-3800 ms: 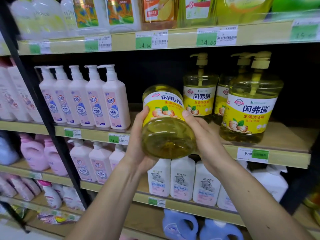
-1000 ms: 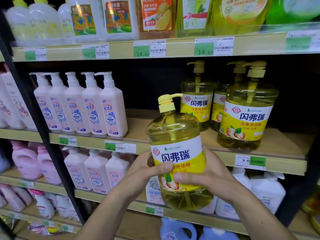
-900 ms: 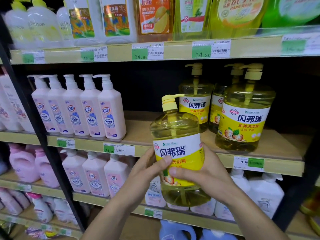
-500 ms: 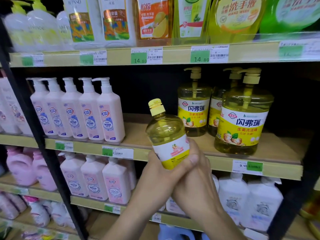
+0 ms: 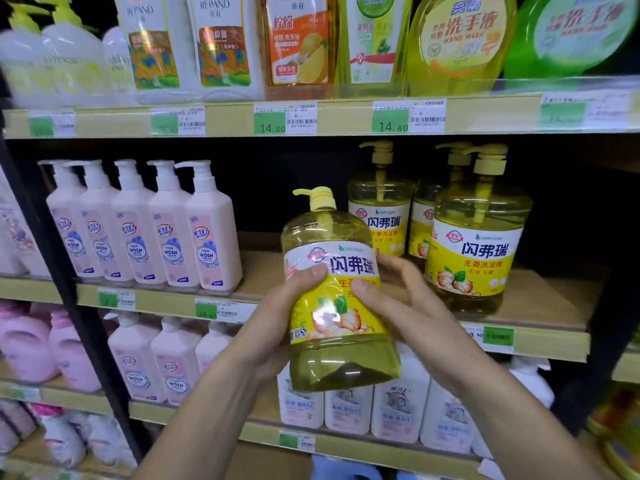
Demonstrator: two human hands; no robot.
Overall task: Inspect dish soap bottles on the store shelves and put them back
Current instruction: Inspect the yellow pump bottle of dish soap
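Observation:
I hold a yellow dish soap bottle (image 5: pixel 336 292) with a pump top and a yellow-and-white label upright in front of the middle shelf (image 5: pixel 540 341). My left hand (image 5: pixel 277 327) grips its left side with the thumb on the label. My right hand (image 5: pixel 412 306) holds the right side, thumb across the label front. Three matching yellow bottles stand on the shelf behind, the nearest one (image 5: pixel 474 244) at the right.
A row of pink pump bottles (image 5: pixel 149 230) stands on the middle shelf's left part. The top shelf (image 5: pixel 311 119) carries hand-wash bottles. White and pink bottles (image 5: pixel 391 403) fill the lower shelf. A black upright post (image 5: pixel 69 306) divides the shelving at the left.
The bottle was tilted away with my hands clasped over its lower body; now it stands upright with the label facing me, my hands apart on either side. The camera view moved closer.

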